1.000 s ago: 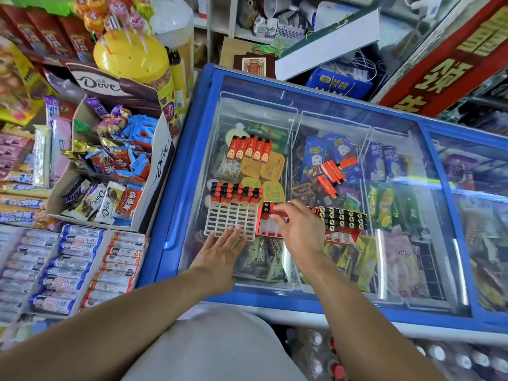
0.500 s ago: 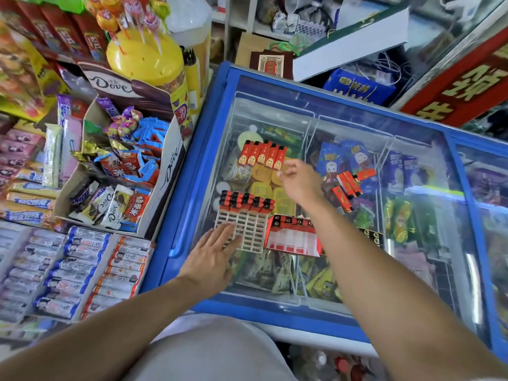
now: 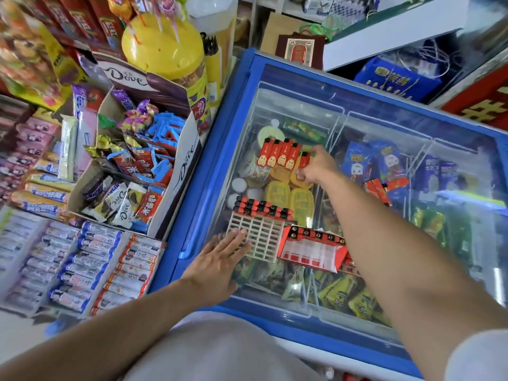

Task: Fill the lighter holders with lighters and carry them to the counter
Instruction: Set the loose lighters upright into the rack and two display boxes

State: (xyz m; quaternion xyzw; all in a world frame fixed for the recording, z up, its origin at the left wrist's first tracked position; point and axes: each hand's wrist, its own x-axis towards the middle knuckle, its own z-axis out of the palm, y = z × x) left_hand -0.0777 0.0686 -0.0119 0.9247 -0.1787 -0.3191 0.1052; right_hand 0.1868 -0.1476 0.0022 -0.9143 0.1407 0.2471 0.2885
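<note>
Left hand (image 3: 220, 262) flat on white holder (image 3: 257, 237), right hand (image 3: 313, 167) outstretched, pinching red lighter (image 3: 303, 160)

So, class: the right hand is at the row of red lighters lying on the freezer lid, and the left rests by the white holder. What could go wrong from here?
1. The right hand has its grip on the end lighter of a tightly packed row; lifting it may drag the others out of line.
2. The white holder lies on smooth glass, with only the left hand's fingertips on it, so it might slide during loading.
3. The right forearm crosses above the red holder and could knock it.
</note>
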